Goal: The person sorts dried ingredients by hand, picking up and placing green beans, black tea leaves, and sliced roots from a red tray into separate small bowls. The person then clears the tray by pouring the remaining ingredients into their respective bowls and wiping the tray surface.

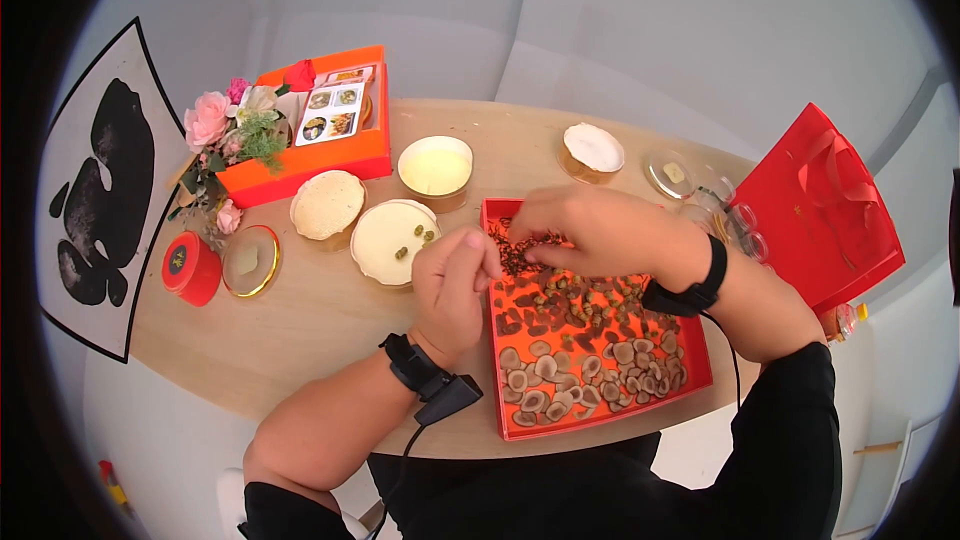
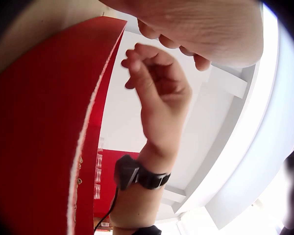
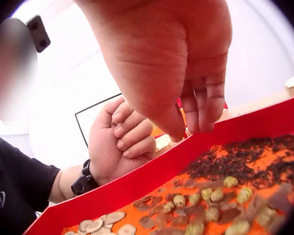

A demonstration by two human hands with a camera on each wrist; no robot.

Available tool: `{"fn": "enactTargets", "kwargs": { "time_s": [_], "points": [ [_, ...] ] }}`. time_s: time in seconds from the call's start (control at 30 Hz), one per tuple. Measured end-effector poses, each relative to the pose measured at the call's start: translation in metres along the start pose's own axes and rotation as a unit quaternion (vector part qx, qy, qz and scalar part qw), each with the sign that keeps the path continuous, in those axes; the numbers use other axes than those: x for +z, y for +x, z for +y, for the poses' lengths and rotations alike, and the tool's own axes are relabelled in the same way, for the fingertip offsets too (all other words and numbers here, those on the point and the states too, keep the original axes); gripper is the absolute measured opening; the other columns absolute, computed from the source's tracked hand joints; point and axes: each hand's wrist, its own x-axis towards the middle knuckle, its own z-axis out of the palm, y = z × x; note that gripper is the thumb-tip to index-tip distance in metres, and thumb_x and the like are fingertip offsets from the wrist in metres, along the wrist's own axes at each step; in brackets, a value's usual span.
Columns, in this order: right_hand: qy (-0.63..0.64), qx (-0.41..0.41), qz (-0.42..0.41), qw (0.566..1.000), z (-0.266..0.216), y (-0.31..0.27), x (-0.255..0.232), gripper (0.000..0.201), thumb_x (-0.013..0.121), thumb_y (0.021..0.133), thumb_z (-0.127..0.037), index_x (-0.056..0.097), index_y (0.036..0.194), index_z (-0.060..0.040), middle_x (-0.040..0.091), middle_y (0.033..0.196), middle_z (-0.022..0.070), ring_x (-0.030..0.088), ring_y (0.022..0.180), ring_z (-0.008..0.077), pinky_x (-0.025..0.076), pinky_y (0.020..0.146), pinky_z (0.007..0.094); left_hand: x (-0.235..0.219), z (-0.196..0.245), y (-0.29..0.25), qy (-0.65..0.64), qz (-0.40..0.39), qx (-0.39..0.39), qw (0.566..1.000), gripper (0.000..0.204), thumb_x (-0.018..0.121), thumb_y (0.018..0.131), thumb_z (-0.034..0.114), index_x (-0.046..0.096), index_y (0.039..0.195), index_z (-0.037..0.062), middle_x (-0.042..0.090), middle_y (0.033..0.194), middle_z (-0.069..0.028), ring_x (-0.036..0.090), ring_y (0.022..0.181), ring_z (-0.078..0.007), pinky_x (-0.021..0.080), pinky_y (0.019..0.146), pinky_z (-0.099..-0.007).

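Observation:
My left hand (image 1: 450, 285) is held beside the left wall of a shallow red tray (image 1: 600, 414), its fingers curled toward the palm. Nothing shows inside the curl. My right hand (image 1: 585, 230) hovers over the tray's far left corner, fingers and thumb pointing down at small dark dried bits (image 1: 515, 258), a gap between thumb and index finger. No piece shows between these fingertips. Across the tray's middle lie flat reddish-brown pieces (image 1: 515, 320) and greenish-yellow dried buds (image 3: 216, 196). Round pale-brown slices (image 1: 630, 370) with darker centres fill the near part.
Left of the tray stand a pale-topped tub (image 1: 385, 240) bearing several green buds, a tub (image 1: 330, 205) and a cream-filled tub (image 1: 436, 166). Behind are an orange box (image 1: 360, 155) with flowers and another tub (image 1: 592, 150). A red bag (image 1: 820, 210) stands right, a red jar (image 1: 190, 268) far left.

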Motion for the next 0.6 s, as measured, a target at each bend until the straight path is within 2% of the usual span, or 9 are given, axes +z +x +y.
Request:
{"fn": "enactTargets", "kwargs": {
  "time_s": [0.1, 0.13, 0.17, 0.23, 0.3, 0.37, 0.4, 0.47, 0.6],
  "points": [
    [-0.014, -0.003, -0.049, 0.999, 0.0, -0.027, 0.01, 0.03, 0.084, 0.109, -0.019, 0.081, 0.135, -0.0049, 0.077, 0.128, 0.0141, 0.077, 0.12, 0.038, 0.065, 0.099, 0.0492, -0.001, -0.003, 0.001, -0.019, 0.02, -0.016, 0.999, 0.048, 0.049, 0.129, 0.031, 0.062, 0.089, 0.0073, 0.047, 0.075, 0.0036, 0.039, 0.066, -0.0062, 0.03, 0.061, -0.0275],
    [-0.019, 0.052, -0.087, 0.995, -0.01, -0.032, 0.01, 0.033, 0.085, 0.109, -0.023, 0.08, 0.137, -0.0059, 0.075, 0.133, 0.0129, 0.076, 0.124, 0.0375, 0.066, 0.1, 0.0501, -0.003, -0.005, 0.0, -0.031, 0.016, -0.029, 0.999, 0.048, 0.05, 0.128, 0.03, 0.064, 0.09, 0.0059, 0.052, 0.078, 0.0032, 0.041, 0.07, -0.0056, 0.033, 0.064, -0.027],
    [-0.018, 0.053, -0.085, 0.995, -0.011, -0.036, 0.015, 0.033, 0.085, 0.109, -0.023, 0.08, 0.137, -0.0059, 0.075, 0.133, 0.0129, 0.076, 0.124, 0.0375, 0.066, 0.1, 0.0501, -0.005, -0.006, 0.0, -0.043, 0.012, -0.042, 0.998, 0.048, 0.052, 0.128, 0.03, 0.067, 0.09, 0.0045, 0.057, 0.081, 0.0028, 0.043, 0.073, -0.005, 0.035, 0.067, -0.0264],
    [-0.019, -0.003, -0.049, 0.999, -0.005, -0.042, 0.029, 0.035, 0.087, 0.106, -0.019, 0.08, 0.137, -0.0035, 0.076, 0.126, 0.0146, 0.077, 0.119, 0.0388, 0.064, 0.101, 0.0507, -0.003, -0.006, 0.001, -0.034, 0.013, -0.042, 0.998, 0.048, 0.052, 0.128, 0.03, 0.067, 0.09, 0.0047, 0.057, 0.081, 0.0029, 0.042, 0.073, -0.0051, 0.035, 0.066, -0.0265],
    [-0.016, -0.018, -0.031, 0.999, -0.002, -0.046, 0.039, 0.034, 0.087, 0.106, -0.019, 0.08, 0.135, -0.0028, 0.074, 0.123, 0.0147, 0.077, 0.117, 0.0388, 0.064, 0.101, 0.0512, -0.003, -0.005, 0.002, -0.025, 0.015, -0.044, 0.999, 0.048, 0.051, 0.128, 0.03, 0.067, 0.09, 0.0049, 0.057, 0.081, 0.0029, 0.042, 0.073, -0.0053, 0.035, 0.066, -0.0266],
    [-0.011, -0.046, -0.016, 0.999, -0.004, -0.046, 0.043, 0.028, 0.086, 0.106, -0.017, 0.08, 0.129, -0.0023, 0.073, 0.122, 0.0152, 0.076, 0.119, 0.0379, 0.065, 0.099, 0.0509, -0.002, -0.006, 0.003, 0.011, 0.015, -0.021, 1.0, 0.047, 0.046, 0.13, 0.031, 0.061, 0.091, 0.0078, 0.046, 0.075, 0.0041, 0.039, 0.065, -0.0058, 0.03, 0.059, -0.0268],
    [-0.01, -0.043, -0.013, 0.999, -0.005, -0.046, 0.044, 0.028, 0.086, 0.106, -0.017, 0.08, 0.129, -0.0023, 0.073, 0.122, 0.0152, 0.076, 0.119, 0.0379, 0.065, 0.099, 0.0509, -0.004, -0.007, 0.003, 0.012, 0.011, -0.023, 1.0, 0.047, 0.046, 0.13, 0.031, 0.061, 0.091, 0.0078, 0.046, 0.075, 0.0041, 0.039, 0.065, -0.0058, 0.03, 0.059, -0.0268],
    [-0.018, -0.048, -0.021, 0.998, -0.006, -0.045, 0.045, 0.02, 0.083, 0.107, -0.014, 0.079, 0.122, -0.0017, 0.073, 0.12, 0.0154, 0.076, 0.121, 0.0368, 0.066, 0.097, 0.0502, -0.008, -0.008, 0.003, -0.003, 0.014, -0.043, 0.999, 0.049, 0.051, 0.128, 0.032, 0.066, 0.089, 0.0053, 0.057, 0.081, 0.0027, 0.043, 0.072, -0.0055, 0.035, 0.064, -0.027],
    [-0.037, -0.055, -0.026, 0.997, -0.004, -0.043, 0.045, 0.015, 0.081, 0.105, -0.01, 0.078, 0.117, -0.001, 0.073, 0.119, 0.0153, 0.077, 0.119, 0.0362, 0.067, 0.094, 0.0483, -0.008, -0.008, 0.003, -0.004, 0.008, -0.046, 0.999, 0.049, 0.051, 0.128, 0.033, 0.067, 0.09, 0.0054, 0.058, 0.081, 0.0028, 0.043, 0.073, -0.0053, 0.035, 0.064, -0.0269]
  ]
}}
